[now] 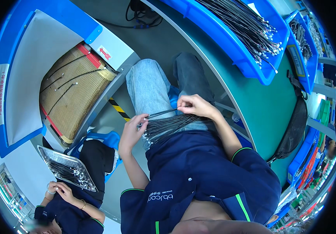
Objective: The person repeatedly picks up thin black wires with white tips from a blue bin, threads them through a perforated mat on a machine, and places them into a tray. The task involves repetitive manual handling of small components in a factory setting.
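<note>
Across my lap lies a bundle of thin black cables [168, 128], with small white connectors at its left ends. Just above it, a thin black cable [163, 113] is stretched between my hands. My left hand [132, 132] is closed at the connector end, its thumb and fingertips on the cable and beside the bundle's ends. My right hand [196, 106] pinches the other end of the stretched cable, thumb against forefinger. The bundle's right ends pass under my right hand and are partly hidden.
To the left, a machine's mesh conveyor belt [76, 87] carries several loose black cables. A co-worker's hands [62, 191] are near a metal tray [86, 165] of cables. On the right, a green table [267, 105] bears blue bins [250, 72] of cables and a black mesh bag [292, 132].
</note>
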`<action>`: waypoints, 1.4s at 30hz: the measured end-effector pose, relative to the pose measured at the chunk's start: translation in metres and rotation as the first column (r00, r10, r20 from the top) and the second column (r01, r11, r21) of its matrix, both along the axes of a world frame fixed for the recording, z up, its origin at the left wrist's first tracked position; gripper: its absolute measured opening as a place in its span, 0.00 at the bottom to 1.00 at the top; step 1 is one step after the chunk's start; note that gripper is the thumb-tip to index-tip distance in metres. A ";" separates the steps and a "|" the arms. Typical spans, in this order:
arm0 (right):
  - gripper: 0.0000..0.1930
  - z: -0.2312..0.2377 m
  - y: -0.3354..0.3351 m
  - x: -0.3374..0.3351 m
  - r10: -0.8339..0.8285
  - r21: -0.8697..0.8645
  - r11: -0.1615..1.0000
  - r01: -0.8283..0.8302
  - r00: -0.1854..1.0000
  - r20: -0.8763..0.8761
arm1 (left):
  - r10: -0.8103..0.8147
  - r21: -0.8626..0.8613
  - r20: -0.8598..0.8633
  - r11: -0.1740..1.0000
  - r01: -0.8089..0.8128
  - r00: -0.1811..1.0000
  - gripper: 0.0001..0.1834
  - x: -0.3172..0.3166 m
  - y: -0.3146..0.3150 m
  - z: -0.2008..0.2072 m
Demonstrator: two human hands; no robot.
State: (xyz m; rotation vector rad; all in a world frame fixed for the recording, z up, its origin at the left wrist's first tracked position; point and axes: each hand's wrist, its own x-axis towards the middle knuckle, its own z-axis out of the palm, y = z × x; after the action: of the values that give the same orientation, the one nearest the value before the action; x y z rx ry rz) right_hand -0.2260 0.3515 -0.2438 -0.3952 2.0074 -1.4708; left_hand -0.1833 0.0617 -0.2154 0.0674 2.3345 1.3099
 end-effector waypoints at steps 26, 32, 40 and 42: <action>0.09 0.015 -0.043 -0.009 -0.043 0.000 0.999 0.048 0.896 -0.442 | -0.171 -0.212 -0.489 0.975 0.074 0.855 0.06 -0.022 0.048 0.008; 0.08 0.016 -0.030 -0.012 -0.031 0.017 0.999 0.045 0.867 -0.498 | -0.154 -0.198 -0.502 0.978 0.061 0.851 0.06 -0.022 0.040 0.002; 0.07 0.014 -0.028 -0.015 0.021 0.045 0.999 0.011 0.754 -0.657 | -0.085 -0.122 -0.548 0.992 0.021 0.832 0.07 -0.020 0.046 -0.006; 0.07 0.014 -0.030 -0.014 0.018 0.059 0.998 0.024 0.775 -0.632 | -0.103 -0.145 -0.581 0.989 0.022 0.808 0.08 -0.019 0.047 -0.007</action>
State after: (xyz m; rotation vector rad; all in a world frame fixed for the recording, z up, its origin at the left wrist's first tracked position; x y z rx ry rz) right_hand -0.2396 0.3215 -0.2293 -0.9709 2.5614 -1.3797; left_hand -0.2024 0.1089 -0.2220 0.5844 2.8954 1.2162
